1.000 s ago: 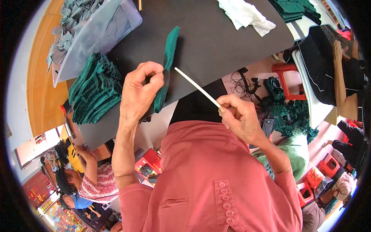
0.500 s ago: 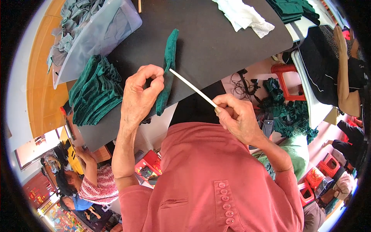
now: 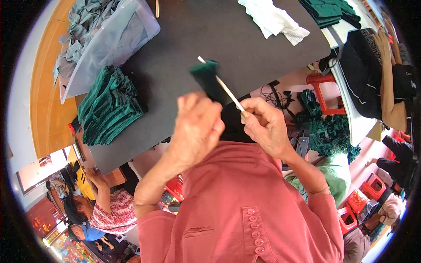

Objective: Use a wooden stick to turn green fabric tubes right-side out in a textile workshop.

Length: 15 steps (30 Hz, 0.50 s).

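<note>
My right hand (image 3: 265,127) pinches the lower end of a thin white stick (image 3: 229,92), which slants up to the left. Across the stick's upper part lies a dark green velvet strip (image 3: 208,75), blurred by motion. It covers a stretch of the stick, and the white tip shows beyond it. My left hand (image 3: 198,127), also smeared, is closed at the strip's lower end; its fingertips are partly hidden. Both hands are above the near edge of the dark table (image 3: 184,39).
At left is a pile of green velvet pieces (image 3: 109,107) beside a translucent bin (image 3: 127,37) of grey cloth. White cloth (image 3: 274,19) and folded green fabric (image 3: 322,11) lie at the far right. A red stool (image 3: 322,94) stands right of the table. Other people sit at both sides.
My left hand has moved right and nearer to me, bringing the green strip over the stick. Before, the strip stood upright beside the stick's tip. My right hand has shifted slightly left.
</note>
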### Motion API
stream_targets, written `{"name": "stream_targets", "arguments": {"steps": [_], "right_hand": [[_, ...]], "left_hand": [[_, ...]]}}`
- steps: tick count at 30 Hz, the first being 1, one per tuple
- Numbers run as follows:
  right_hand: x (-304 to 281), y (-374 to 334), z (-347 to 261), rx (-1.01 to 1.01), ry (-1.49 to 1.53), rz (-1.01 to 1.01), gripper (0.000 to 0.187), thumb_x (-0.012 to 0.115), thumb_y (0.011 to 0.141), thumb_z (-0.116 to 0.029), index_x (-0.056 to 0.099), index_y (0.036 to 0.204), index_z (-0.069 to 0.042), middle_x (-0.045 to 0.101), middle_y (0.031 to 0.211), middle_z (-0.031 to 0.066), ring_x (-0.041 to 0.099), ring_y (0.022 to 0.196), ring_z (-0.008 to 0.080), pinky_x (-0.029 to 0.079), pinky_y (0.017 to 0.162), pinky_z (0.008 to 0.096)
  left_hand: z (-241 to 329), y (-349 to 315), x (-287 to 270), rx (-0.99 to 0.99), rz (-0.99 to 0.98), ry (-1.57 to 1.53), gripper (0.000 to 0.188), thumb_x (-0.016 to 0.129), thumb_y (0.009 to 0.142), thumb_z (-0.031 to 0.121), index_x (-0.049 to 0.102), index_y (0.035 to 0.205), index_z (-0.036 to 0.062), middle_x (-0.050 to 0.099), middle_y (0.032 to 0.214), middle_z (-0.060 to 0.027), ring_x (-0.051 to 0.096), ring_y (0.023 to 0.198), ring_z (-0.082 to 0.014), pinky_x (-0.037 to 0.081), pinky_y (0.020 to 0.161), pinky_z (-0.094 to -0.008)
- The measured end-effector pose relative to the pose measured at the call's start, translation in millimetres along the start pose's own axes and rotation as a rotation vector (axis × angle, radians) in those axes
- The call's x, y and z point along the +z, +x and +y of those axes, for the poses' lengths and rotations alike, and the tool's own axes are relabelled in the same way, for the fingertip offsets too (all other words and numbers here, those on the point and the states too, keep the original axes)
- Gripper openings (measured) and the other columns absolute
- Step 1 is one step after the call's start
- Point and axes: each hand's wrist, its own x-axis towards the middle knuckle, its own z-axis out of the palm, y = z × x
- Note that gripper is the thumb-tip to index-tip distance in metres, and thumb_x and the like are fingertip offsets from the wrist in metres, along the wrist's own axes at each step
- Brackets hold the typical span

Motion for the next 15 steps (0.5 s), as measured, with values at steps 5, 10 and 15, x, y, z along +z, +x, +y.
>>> {"name": "stream_targets", "arguments": {"steps": [5, 10, 15], "right_hand": [[-8, -3, -4, 0.086, 0.104, -0.058, 0.014, 0.052, 0.091, -0.004, 0.053, 0.104, 0.001, 0.051, 0.080, -0.0016, 0.042, 0.061, 0.0006, 0.035, 0.049, 0.0160], [-16, -13, -2, 0.088, 0.064, -0.066, 0.013, 0.052, 0.091, -0.004, 0.053, 0.104, 0.001, 0.051, 0.079, -0.0018, 0.042, 0.061, 0.0008, 0.035, 0.049, 0.0161], [-19, -25, -3, 0.083, -0.085, -0.045, 0.012, 0.052, 0.089, -0.001, 0.055, 0.100, 0.002, 0.053, 0.074, -0.0018, 0.044, 0.059, 0.0008, 0.037, 0.049, 0.0164]], "left_hand": [[-16, -7, -1, -0.235, 0.220, -0.384, 0.020, 0.057, 0.073, -0.005, 0.056, 0.092, 0.0006, 0.056, 0.080, -0.0078, 0.055, 0.077, -0.0182, 0.044, 0.072, -0.0302], [-27, 0, -18, -0.564, 0.176, -0.788, 0.006, 0.052, 0.083, 0.001, 0.058, 0.085, 0.0006, 0.050, 0.069, 0.0068, 0.042, 0.063, -0.0015, 0.035, 0.056, -0.0174], [-22, 2, -24, -0.571, 0.166, -0.726, 0.005, 0.052, 0.082, 0.001, 0.057, 0.083, 0.0013, 0.049, 0.068, 0.0072, 0.040, 0.061, -0.0010, 0.033, 0.054, -0.0172]]}}
